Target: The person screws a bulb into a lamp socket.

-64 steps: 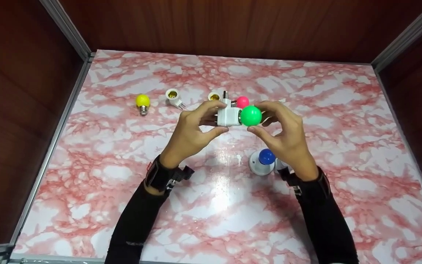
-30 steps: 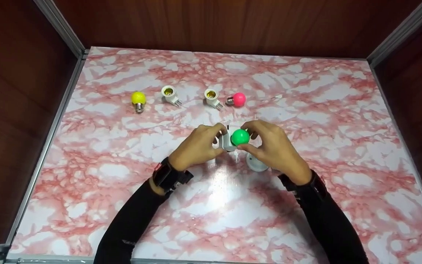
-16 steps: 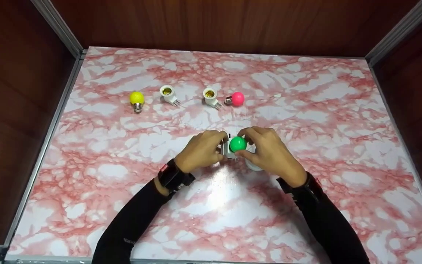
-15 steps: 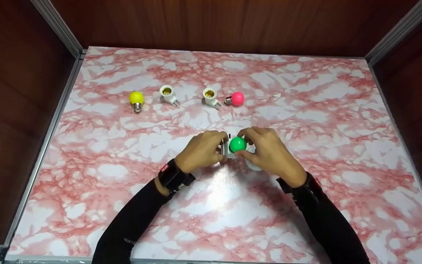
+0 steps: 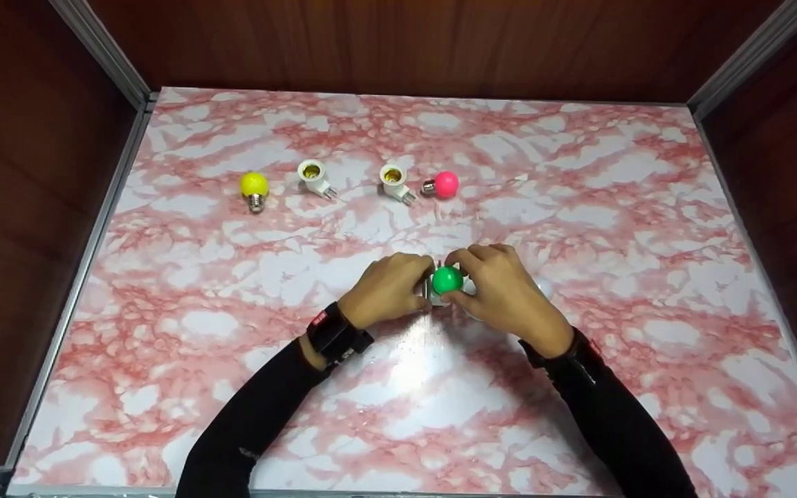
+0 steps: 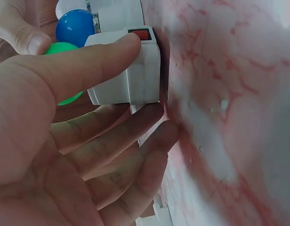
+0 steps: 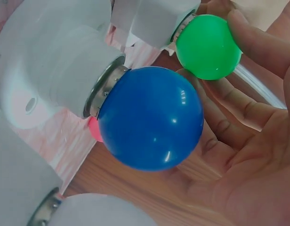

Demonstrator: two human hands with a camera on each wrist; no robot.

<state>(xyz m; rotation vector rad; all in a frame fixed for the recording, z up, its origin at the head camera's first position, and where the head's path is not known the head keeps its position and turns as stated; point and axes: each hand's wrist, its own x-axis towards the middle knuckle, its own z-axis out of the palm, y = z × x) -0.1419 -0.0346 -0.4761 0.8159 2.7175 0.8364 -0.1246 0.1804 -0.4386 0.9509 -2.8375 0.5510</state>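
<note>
My left hand (image 5: 388, 290) grips a white lamp socket (image 6: 126, 75) by its sides, the thumb close to its red switch (image 6: 143, 34). Low at the tabletop, the socket's base touches it or lies just above. A green bulb (image 5: 447, 281) sits in that socket, a little metal thread showing in the right wrist view. Thumb and fingers of my right hand (image 5: 506, 294) pinch this bulb. Close beside it, a blue bulb (image 7: 152, 117) is fitted in a round-based white holder (image 7: 65, 66); the right hand mostly hides both in the head view.
At the back lie a yellow bulb (image 5: 254, 185), two white plug-in sockets (image 5: 313, 177) and a pink bulb (image 5: 446, 185). A white bulb (image 7: 102, 209) in another white holder (image 7: 18, 160) stands near the right wrist. Dark wooden panels (image 5: 398, 48) enclose the marbled table (image 5: 398, 443).
Both hands have lowered the socket and green bulb toward the table and nearer the body. The right hand now covers the blue bulb in the head view. The back row is uncovered.
</note>
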